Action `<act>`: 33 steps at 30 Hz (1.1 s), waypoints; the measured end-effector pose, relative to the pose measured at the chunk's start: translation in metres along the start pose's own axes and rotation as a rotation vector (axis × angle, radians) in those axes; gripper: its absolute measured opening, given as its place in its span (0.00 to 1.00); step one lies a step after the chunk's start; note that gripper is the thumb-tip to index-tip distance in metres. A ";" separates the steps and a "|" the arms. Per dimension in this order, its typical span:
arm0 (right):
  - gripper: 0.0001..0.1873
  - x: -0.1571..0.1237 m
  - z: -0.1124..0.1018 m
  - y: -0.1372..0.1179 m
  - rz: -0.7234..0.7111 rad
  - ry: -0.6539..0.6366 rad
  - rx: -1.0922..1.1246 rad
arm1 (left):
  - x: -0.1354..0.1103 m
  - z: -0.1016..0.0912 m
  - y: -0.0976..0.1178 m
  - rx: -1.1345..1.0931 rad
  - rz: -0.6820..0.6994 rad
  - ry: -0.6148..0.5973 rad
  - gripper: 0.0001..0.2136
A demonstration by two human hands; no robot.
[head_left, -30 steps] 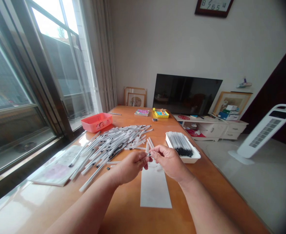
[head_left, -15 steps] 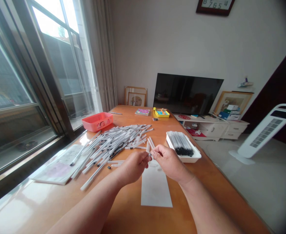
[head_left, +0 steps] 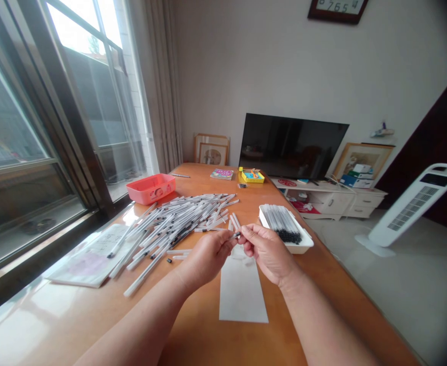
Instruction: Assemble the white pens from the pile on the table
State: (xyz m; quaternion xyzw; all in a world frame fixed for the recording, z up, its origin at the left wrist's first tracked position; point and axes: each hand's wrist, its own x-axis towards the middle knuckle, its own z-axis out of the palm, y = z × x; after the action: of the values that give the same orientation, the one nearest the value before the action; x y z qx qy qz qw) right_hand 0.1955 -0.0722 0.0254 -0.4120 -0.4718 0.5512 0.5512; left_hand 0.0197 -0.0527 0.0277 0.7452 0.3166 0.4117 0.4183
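Observation:
My left hand and my right hand meet over the top of a white sheet. Between their fingertips is a pen, of which only a short stretch with a black end shows; the fingers hide the rest. Both hands are closed on it, the right one pinching at the black end. Several short clear pieces lie on the sheet below. To the left spreads a heap of clear pen barrels with black ends. On the right, a white tray holds a row of similar pens.
A red plastic basket stands behind the heap. A booklet lies under some barrels at left, and a small black cap sits loose. Farther back are a colourful book and a yellow box.
My hands have turned slightly, and the black end of the pen now shows between the fingertips. The right hand's fingers are curled more. The heap and tray stay as they were.

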 end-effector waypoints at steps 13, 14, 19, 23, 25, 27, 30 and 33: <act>0.13 0.000 0.000 -0.001 0.193 -0.174 0.333 | -0.002 -0.004 0.006 0.327 0.089 -0.102 0.13; 0.13 0.001 -0.001 0.000 0.201 -0.187 0.348 | -0.002 -0.004 0.005 0.344 0.088 -0.103 0.13; 0.12 0.002 -0.005 0.002 0.247 -0.237 0.393 | -0.004 -0.006 0.000 0.420 0.127 -0.116 0.13; 0.11 0.000 -0.008 -0.001 0.265 -0.273 0.374 | -0.005 -0.007 0.001 0.445 0.166 -0.127 0.12; 0.11 -0.001 -0.008 -0.004 0.268 -0.289 0.365 | -0.006 -0.008 0.004 0.456 0.176 -0.135 0.12; 0.11 -0.002 -0.008 -0.006 0.269 -0.302 0.359 | -0.007 -0.009 0.007 0.468 0.182 -0.143 0.13; 0.11 -0.003 -0.008 -0.009 0.271 -0.310 0.340 | -0.008 -0.010 0.012 0.485 0.200 -0.153 0.13; 0.11 -0.005 -0.008 -0.011 0.270 -0.316 0.320 | -0.009 -0.011 0.016 0.501 0.215 -0.153 0.13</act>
State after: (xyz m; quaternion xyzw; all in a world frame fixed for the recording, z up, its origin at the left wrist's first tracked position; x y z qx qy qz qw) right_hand 0.2058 -0.0768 0.0338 -0.2876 -0.3996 0.7450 0.4501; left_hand 0.0077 -0.0631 0.0420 0.8836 0.2951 0.3050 0.1980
